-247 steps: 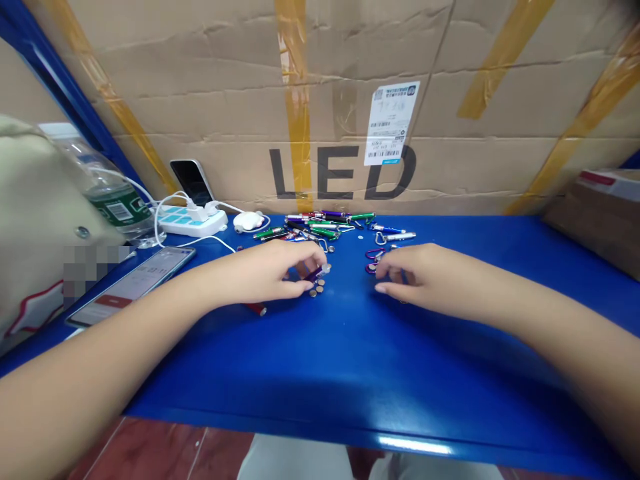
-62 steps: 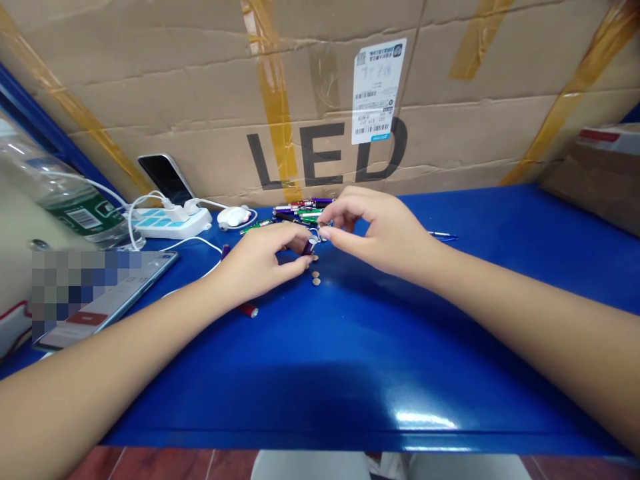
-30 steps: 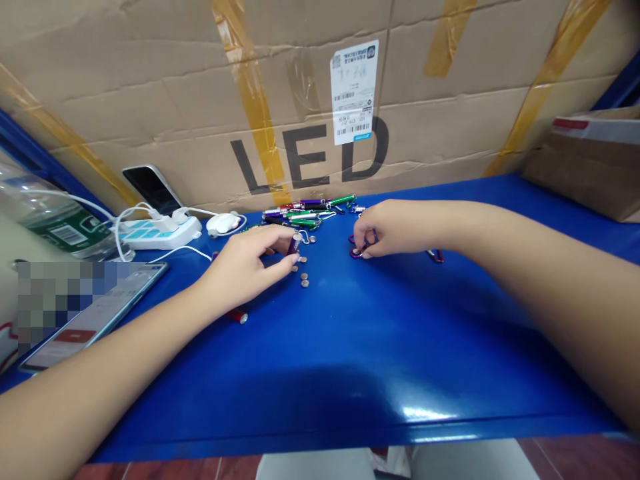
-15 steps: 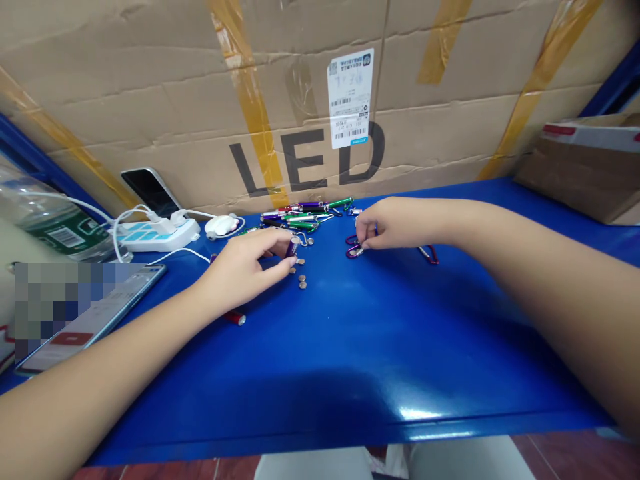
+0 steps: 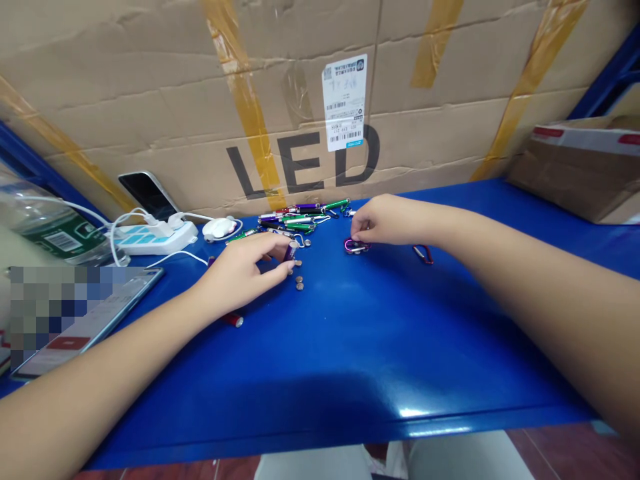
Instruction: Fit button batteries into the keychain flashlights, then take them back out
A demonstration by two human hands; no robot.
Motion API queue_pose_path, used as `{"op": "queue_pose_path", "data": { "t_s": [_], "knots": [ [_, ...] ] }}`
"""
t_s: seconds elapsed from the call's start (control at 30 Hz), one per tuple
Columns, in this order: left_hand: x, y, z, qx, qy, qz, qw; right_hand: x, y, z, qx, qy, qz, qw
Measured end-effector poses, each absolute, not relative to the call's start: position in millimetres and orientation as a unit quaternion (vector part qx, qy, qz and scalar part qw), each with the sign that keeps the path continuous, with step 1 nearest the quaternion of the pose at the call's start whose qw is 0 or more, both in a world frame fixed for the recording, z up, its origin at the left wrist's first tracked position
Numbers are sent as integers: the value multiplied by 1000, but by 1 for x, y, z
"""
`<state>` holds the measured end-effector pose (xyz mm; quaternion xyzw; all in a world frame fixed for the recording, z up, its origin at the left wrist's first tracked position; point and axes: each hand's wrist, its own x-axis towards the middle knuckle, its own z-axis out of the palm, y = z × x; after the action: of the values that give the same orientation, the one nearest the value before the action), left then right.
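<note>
My left hand [image 5: 250,267] is closed around a small purple metal tube [image 5: 291,251], its open-looking silver end tilted up. Beside those fingertips, several small round button cells [image 5: 299,283] lie on the blue table [image 5: 340,360]. To the right, my right hand [image 5: 375,220] has thumb and fingers pinched together at a purple carabiner clip [image 5: 357,248], down at the table surface. The fingers partly cover the clip. Further right lies a red carabiner clip [image 5: 423,254]. Under my left forearm, a red metal tube [image 5: 233,320] shows one end.
Behind my hands is a pile of coloured mini flashlights with clips [image 5: 305,215]. On the left are a power strip [image 5: 157,239], a charger [image 5: 220,229], a phone [image 5: 147,193], a tablet-like screen [image 5: 100,320] and a bottle [image 5: 60,233]. A large carton [image 5: 190,120] forms the back; a smaller box [image 5: 575,173] stands right.
My right fingers have shifted slightly up and back at the purple clip, which now lies flatter. My left hand keeps the purple tube. The whole view has moved slightly.
</note>
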<state>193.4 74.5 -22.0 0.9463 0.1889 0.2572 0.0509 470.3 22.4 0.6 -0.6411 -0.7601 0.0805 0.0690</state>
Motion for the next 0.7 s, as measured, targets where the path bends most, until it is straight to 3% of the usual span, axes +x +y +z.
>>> {"op": "queue_pose_path", "data": {
  "t_s": [0.27, 0.47, 0.7],
  "knots": [
    [194, 70, -22, 950, 169, 253, 64, 450, 11, 15, -588, -753, 120, 270],
    [193, 71, -22, 951, 167, 249, 71, 436, 8, 13, -558, -771, 153, 265],
    [194, 74, -23, 954, 169, 233, 83, 441, 20, -3, -518, -843, -3, 148]
  ]
}}
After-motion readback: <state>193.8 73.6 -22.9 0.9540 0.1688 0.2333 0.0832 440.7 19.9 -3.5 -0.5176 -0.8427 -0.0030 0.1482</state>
